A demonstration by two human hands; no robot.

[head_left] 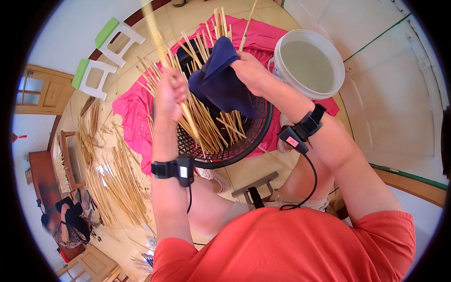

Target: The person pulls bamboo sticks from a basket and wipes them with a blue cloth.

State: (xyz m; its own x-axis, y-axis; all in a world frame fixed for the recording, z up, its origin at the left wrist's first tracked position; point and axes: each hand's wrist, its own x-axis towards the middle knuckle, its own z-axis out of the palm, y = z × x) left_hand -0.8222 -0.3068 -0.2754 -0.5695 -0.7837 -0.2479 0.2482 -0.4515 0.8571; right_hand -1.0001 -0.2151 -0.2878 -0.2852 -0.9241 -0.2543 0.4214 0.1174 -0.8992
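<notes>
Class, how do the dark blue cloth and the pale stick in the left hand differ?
Colour: the cloth is dark blue, the stick pale yellow. Shape: the cloth hangs broad and folded, while the stick is long and thin. Grip: the right hand holds the cloth, the left hand the stick. Both extend over the black basket.

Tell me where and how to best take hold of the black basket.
Probably by the near curve of the rim, coming from the near side: there the black basket shows a thick, bare edge that a grip could close around, while the pale sticks poke out toward the far left.
</notes>
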